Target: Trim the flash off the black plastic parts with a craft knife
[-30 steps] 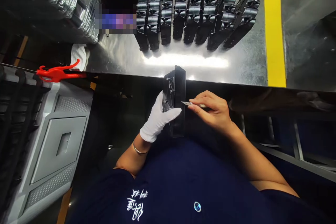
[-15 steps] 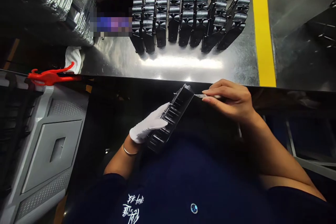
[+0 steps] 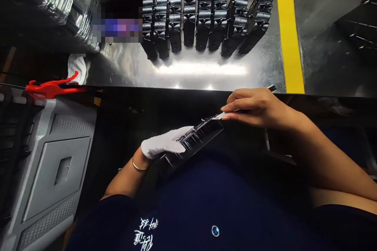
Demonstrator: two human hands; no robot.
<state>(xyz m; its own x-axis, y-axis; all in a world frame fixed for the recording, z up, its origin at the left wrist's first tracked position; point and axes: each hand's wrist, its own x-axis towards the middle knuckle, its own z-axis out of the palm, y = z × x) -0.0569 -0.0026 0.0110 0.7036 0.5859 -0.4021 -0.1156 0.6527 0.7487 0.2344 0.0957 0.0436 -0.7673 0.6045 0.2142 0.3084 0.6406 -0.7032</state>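
Note:
In a white glove, my left hand [image 3: 165, 143] is closed around a long black plastic part [image 3: 203, 137]. The part lies slanted, its far end up to the right, with a row of ribs along its inner side. My bare right hand [image 3: 256, 106] pinches a slim craft knife [image 3: 218, 116], whose handle end sticks out behind the knuckles. The knife's blade is at the part's upper right end, seemingly touching its edge. The near end of the part fades into the dark in front of my shirt.
Several similar black parts [image 3: 190, 19] stand in a row on the metal table [image 3: 123, 66]. A red air blow gun [image 3: 48, 88] is at the left edge, by a white cloth [image 3: 77, 68]. Left are a grey plastic cart [image 3: 59, 168] and wrapped stacks [image 3: 67, 0]. Yellow tape [image 3: 290, 31] crosses the table.
My left hand has turned the black part from upright to a slant leaning right, its ribbed inside now showing. My right hand moved right, then brought the knife blade onto the part's far end.

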